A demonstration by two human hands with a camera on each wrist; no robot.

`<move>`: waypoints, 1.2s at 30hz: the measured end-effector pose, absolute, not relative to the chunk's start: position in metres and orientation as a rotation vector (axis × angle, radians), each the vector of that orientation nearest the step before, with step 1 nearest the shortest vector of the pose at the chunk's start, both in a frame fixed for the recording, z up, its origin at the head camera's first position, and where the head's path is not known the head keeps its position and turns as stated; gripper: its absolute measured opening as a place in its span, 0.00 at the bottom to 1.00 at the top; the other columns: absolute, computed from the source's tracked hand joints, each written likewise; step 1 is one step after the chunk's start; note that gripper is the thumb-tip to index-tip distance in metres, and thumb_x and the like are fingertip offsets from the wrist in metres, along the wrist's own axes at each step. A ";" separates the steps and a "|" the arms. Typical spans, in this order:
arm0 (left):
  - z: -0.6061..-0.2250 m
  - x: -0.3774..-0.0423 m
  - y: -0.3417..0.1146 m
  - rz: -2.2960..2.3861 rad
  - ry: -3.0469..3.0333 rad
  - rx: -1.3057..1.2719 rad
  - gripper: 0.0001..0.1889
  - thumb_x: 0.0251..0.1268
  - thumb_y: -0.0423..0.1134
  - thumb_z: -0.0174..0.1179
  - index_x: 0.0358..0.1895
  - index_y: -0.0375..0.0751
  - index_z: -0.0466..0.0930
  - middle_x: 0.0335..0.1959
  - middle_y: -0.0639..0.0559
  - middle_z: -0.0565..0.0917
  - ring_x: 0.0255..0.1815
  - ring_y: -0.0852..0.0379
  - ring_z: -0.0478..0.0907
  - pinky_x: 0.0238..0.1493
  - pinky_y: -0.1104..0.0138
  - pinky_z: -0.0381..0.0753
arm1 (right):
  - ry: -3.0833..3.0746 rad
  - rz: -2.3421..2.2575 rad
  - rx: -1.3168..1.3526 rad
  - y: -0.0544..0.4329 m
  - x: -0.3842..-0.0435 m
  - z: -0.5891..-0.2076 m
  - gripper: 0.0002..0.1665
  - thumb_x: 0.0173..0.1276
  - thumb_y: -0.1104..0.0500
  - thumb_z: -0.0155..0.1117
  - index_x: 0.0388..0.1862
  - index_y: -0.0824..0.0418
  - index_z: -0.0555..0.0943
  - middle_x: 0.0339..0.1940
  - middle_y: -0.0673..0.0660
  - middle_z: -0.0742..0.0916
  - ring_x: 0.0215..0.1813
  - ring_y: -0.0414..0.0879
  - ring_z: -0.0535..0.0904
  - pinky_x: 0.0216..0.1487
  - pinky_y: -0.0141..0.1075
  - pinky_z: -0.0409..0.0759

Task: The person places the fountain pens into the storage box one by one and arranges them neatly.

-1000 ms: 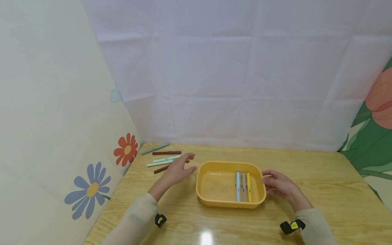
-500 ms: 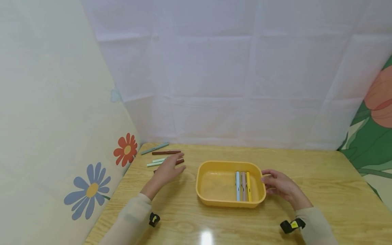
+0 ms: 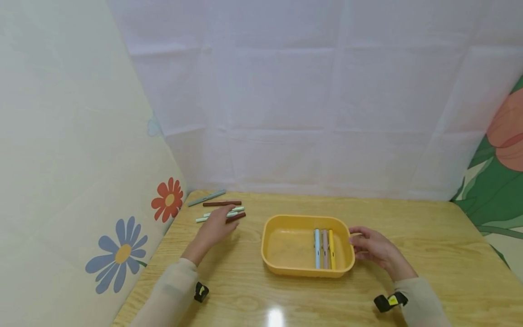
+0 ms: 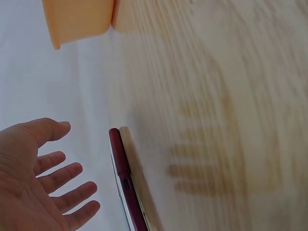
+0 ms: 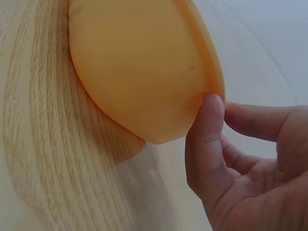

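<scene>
My left hand point(image 3: 211, 231) hovers over pens at the table's left, fingers spread and apart from them in the left wrist view. Beside its fingers lies a dark red pen point(image 4: 126, 180), with pale mint pens point(image 3: 239, 209) just behind, partly covered by the hand in the head view. A yellow plastic tray point(image 3: 286, 250) stands mid-table. Its right rim is pinched between thumb and finger of my right hand point(image 5: 240, 168). Inside, a light blue pen point(image 3: 317, 250), a mauve pen point(image 3: 325, 250) and a yellow pen point(image 3: 332, 250) lie side by side at the right end.
Farther back on the left lie another dark red pen point(image 3: 222, 204) and a grey-green pen point(image 3: 207, 198). A white cloth point(image 3: 286, 113) hangs along the back of the wooden table point(image 3: 429, 254). Flower-printed cloth point(image 3: 102, 159) borders the left side.
My left hand has moved left and slightly down, away from the tray and over the pens, uncovering the right ends of the mint and dark red pens. The right hand and tray stay put.
</scene>
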State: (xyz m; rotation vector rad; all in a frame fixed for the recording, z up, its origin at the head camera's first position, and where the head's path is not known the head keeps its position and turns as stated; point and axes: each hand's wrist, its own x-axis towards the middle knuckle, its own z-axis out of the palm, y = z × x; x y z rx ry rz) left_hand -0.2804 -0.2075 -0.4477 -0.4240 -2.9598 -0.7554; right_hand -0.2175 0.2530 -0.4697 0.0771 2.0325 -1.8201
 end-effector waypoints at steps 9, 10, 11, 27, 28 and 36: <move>-0.456 -0.284 -0.218 -0.677 -2.993 -0.376 0.28 0.69 0.37 0.65 0.69 0.30 0.71 0.61 0.32 0.79 0.61 0.36 0.77 0.61 0.42 0.77 | 2.044 -1.806 0.086 0.254 -0.218 -0.470 0.30 0.76 0.59 0.60 0.71 0.71 0.65 0.46 0.56 0.85 0.40 0.46 0.83 0.38 0.37 0.87; -0.457 -0.284 -0.219 -0.666 -2.999 -0.373 0.28 0.69 0.37 0.65 0.68 0.30 0.71 0.60 0.32 0.80 0.61 0.36 0.77 0.61 0.42 0.77 | 2.047 -1.803 0.086 0.254 -0.218 -0.470 0.30 0.76 0.59 0.60 0.71 0.70 0.65 0.46 0.56 0.85 0.40 0.46 0.83 0.38 0.37 0.87; -0.458 -0.284 -0.220 -0.657 -3.006 -0.368 0.28 0.69 0.37 0.65 0.68 0.30 0.71 0.60 0.32 0.80 0.61 0.36 0.77 0.61 0.42 0.77 | 2.048 -1.804 0.094 0.254 -0.219 -0.470 0.30 0.76 0.58 0.61 0.71 0.70 0.66 0.46 0.56 0.85 0.40 0.46 0.83 0.38 0.37 0.87; -0.465 -0.283 -0.232 -0.479 -3.109 -0.260 0.27 0.70 0.40 0.60 0.67 0.29 0.72 0.58 0.29 0.78 0.60 0.31 0.73 0.60 0.40 0.75 | 2.026 -1.819 0.059 0.256 -0.220 -0.472 0.30 0.76 0.57 0.61 0.70 0.70 0.66 0.41 0.55 0.86 0.39 0.46 0.83 0.37 0.36 0.87; -0.466 -0.283 -0.232 -0.477 -3.113 -0.259 0.27 0.70 0.41 0.60 0.67 0.29 0.72 0.58 0.29 0.78 0.60 0.30 0.73 0.61 0.39 0.75 | 2.026 -1.819 0.059 0.256 -0.220 -0.472 0.30 0.76 0.58 0.61 0.70 0.70 0.66 0.41 0.55 0.86 0.39 0.46 0.83 0.37 0.36 0.87; -0.471 -0.286 -0.234 -0.463 -3.130 -0.244 0.26 0.69 0.40 0.60 0.65 0.29 0.74 0.58 0.31 0.79 0.59 0.31 0.73 0.61 0.40 0.74 | 2.024 -1.826 0.081 0.256 -0.220 -0.472 0.29 0.75 0.58 0.62 0.69 0.70 0.67 0.40 0.54 0.86 0.39 0.46 0.83 0.37 0.35 0.86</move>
